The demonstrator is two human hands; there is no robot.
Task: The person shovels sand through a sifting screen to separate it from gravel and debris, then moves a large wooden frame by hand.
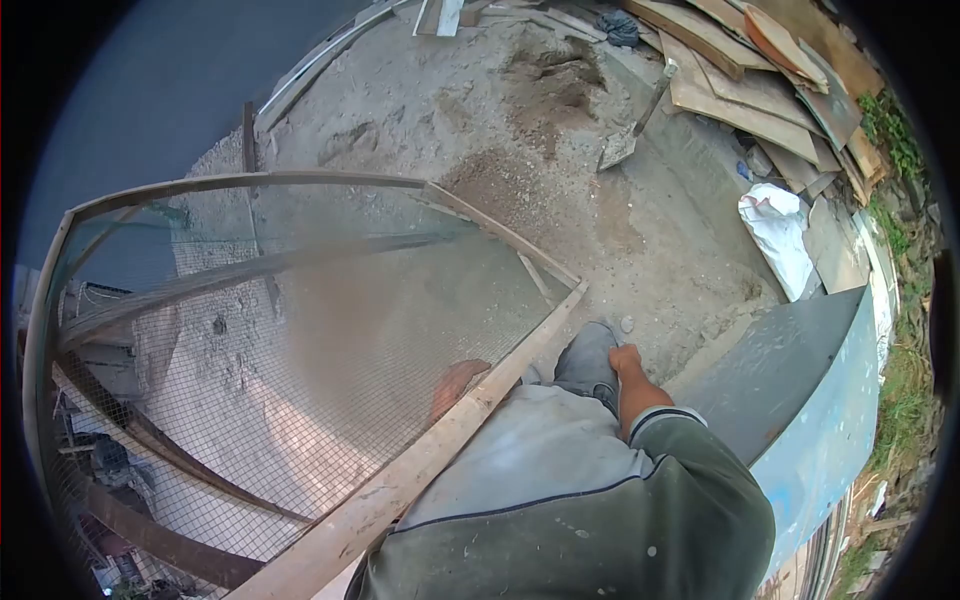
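A large wooden-framed mesh screen slants across the left and centre, its near bar against my body. Through the mesh, my left hand shows close to the bar's inner edge, its fingers curled at the bar. Beside the grey trouser leg, my right hand is closed, touching or almost touching the cloth; anything inside it is hidden. A brown blur, like loose sand or dust, spreads over the middle of the mesh. Pale heaped material shows behind the screen's lower left.
Dug sandy ground lies ahead, with a shovel standing in it. Wooden boards are piled at the upper right, near a white sack. A grey sheet stands close on my right. Dark curved beams are at the lower left.
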